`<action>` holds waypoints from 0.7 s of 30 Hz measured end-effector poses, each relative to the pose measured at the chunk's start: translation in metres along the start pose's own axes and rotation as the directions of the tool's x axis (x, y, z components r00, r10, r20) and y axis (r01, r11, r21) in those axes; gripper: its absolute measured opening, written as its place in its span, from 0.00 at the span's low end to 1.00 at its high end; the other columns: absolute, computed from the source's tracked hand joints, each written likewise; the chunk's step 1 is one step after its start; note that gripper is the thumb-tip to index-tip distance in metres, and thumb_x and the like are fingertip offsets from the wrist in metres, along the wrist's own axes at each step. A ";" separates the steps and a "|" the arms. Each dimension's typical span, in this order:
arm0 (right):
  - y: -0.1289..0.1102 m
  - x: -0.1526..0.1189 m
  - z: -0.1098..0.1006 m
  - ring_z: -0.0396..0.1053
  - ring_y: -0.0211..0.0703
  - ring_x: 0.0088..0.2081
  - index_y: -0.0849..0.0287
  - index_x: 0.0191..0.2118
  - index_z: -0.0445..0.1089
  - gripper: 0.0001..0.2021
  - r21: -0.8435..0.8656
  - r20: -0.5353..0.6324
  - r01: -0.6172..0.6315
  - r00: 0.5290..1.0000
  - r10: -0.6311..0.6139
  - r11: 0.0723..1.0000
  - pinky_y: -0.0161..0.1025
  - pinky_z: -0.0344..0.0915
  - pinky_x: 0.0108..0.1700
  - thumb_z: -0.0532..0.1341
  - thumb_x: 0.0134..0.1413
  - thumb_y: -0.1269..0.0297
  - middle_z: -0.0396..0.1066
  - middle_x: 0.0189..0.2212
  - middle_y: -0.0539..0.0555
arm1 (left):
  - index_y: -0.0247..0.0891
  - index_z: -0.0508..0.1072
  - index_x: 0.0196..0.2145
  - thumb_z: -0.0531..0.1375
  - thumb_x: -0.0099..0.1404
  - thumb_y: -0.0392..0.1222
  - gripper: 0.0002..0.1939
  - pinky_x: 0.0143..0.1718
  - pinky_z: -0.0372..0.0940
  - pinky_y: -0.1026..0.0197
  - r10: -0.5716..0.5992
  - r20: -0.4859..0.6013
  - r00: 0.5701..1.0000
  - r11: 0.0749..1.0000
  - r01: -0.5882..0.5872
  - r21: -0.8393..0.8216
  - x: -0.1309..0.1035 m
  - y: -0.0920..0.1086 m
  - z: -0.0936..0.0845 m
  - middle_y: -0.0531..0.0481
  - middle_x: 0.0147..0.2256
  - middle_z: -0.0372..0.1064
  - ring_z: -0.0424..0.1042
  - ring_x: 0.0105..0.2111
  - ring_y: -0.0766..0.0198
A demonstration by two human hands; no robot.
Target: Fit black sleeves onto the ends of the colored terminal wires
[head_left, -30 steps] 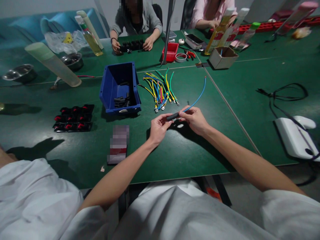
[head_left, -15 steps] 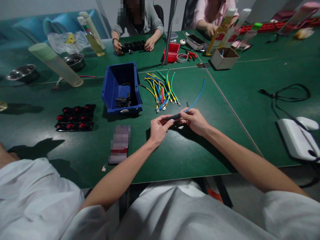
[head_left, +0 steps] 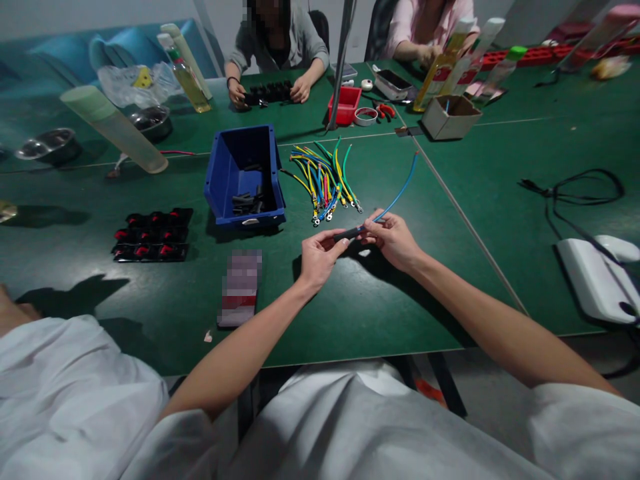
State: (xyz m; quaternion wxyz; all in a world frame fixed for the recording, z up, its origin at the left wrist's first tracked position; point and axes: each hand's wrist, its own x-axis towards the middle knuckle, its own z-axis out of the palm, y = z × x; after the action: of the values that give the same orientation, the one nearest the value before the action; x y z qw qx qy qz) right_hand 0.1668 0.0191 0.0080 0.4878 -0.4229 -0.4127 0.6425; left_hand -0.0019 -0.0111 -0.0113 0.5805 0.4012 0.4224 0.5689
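Plainly, a blue bin (head_left: 223, 170) stands beyond the left hand (head_left: 317, 260); the right hand (head_left: 396, 241) pinches a blue wire (head_left: 405, 188), likely springy, best held near its lower end; between them, left fingertips grip a black sleeve (head_left: 346, 235), probably light, pliable.

No lettering could be read: the labels (head_left: 441, 72) on the bottles (head_left: 453, 45) at the far right were too small and blurred, and the flat object (head_left: 241, 283) at near left was pixelated.
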 end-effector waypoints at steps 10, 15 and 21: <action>0.003 0.000 0.000 0.73 0.36 0.25 0.58 0.30 0.68 0.18 -0.023 -0.008 -0.014 1.000 0.014 1.000 0.32 0.70 0.29 0.75 0.38 0.55 0.73 0.24 0.48 | 0.38 0.79 0.37 0.71 0.49 0.44 0.16 0.37 0.67 0.60 -0.011 0.008 1.000 1.000 0.011 0.018 0.000 -0.001 0.000 0.50 0.32 0.77 0.72 0.30 0.66; 0.002 0.000 0.001 0.73 0.36 0.25 0.57 0.30 0.68 0.18 -0.018 -0.001 -0.013 1.000 0.013 1.000 0.32 0.70 0.28 0.75 0.38 0.55 0.73 0.24 0.48 | 0.38 0.79 0.37 0.71 0.49 0.43 0.16 0.39 0.68 0.59 -0.015 0.014 1.000 1.000 0.015 -0.002 0.000 -0.001 0.000 0.49 0.32 0.77 0.73 0.30 0.66; 0.002 -0.001 0.001 0.72 0.36 0.25 0.58 0.29 0.68 0.18 -0.033 0.001 -0.011 1.000 0.011 0.999 0.32 0.70 0.28 0.74 0.38 0.54 0.73 0.23 0.49 | 0.38 0.79 0.38 0.71 0.49 0.44 0.17 0.39 0.69 0.59 -0.032 0.029 0.999 0.999 0.033 -0.016 0.000 -0.001 -0.001 0.49 0.33 0.77 0.74 0.30 0.65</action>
State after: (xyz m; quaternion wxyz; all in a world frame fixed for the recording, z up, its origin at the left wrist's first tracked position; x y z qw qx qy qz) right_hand 0.1651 0.0178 0.0067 0.4771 -0.4329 -0.4212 0.6384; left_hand -0.0024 -0.0107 -0.0121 0.5990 0.3976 0.4157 0.5570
